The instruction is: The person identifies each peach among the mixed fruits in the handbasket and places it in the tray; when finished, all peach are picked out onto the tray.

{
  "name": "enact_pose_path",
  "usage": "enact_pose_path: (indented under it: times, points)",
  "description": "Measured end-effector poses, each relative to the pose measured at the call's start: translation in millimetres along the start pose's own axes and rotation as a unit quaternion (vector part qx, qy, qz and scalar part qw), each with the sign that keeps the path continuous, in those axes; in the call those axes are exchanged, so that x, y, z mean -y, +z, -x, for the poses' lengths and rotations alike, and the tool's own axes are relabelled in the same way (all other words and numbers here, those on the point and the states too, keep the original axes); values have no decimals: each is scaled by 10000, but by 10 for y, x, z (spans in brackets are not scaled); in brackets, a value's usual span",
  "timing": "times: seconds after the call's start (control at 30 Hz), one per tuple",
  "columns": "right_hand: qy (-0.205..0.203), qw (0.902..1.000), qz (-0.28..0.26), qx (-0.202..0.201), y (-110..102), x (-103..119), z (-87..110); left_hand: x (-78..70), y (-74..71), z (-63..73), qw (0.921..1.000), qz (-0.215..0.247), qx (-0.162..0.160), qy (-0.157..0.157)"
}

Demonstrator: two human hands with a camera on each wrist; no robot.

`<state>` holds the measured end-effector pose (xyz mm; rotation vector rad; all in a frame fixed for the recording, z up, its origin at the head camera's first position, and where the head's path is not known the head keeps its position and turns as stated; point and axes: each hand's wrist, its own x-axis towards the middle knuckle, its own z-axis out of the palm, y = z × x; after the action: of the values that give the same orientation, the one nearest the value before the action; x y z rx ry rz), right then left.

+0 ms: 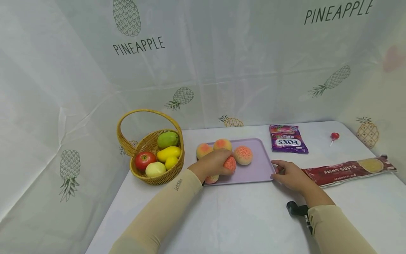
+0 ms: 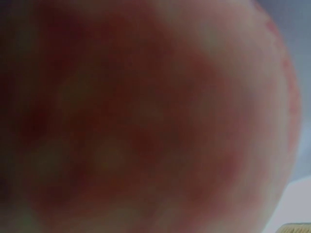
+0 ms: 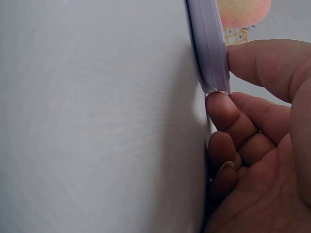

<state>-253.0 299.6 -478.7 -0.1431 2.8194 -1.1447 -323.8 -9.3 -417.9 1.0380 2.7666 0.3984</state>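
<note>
A lilac tray (image 1: 261, 164) lies on the white table, bearing several peaches. My left hand (image 1: 215, 162) is over the tray's left half and grips a speckled reddish peach (image 1: 230, 164), which fills most of the left wrist view as a blur. Around that hand sit a peach (image 1: 203, 150) at the left, another peach (image 1: 222, 144) behind, a peach (image 1: 243, 155) to the right and a partly hidden peach (image 1: 211, 179) in front. At the tray's right edge, my right hand (image 1: 291, 176) pinches the rim (image 3: 210, 46) between thumb and curled fingers.
Left of the tray stands a wicker basket (image 1: 171, 174) with a tall handle and several fruits. To the right lie a purple candy bag (image 1: 288, 139), a red lollipop (image 1: 334, 136) and a long red packet (image 1: 349, 171). A printed curtain (image 1: 222, 70) hangs behind.
</note>
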Motion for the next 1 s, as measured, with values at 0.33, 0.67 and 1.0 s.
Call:
enact_pose_path:
  times: [0.33, 0.67, 1.0]
  points:
    - [49, 10000, -10, 35, 6, 0, -1, 26, 2, 26, 9999, 121, -50, -17]
    - [59, 10000, 24, 47, 6, 25, -2, 96, -25, 100, 9985, 527, -165, 45]
    - [133, 9999, 46, 64, -7, 36, 15, 196, -79, 203, 9969, 714, -308, 95]
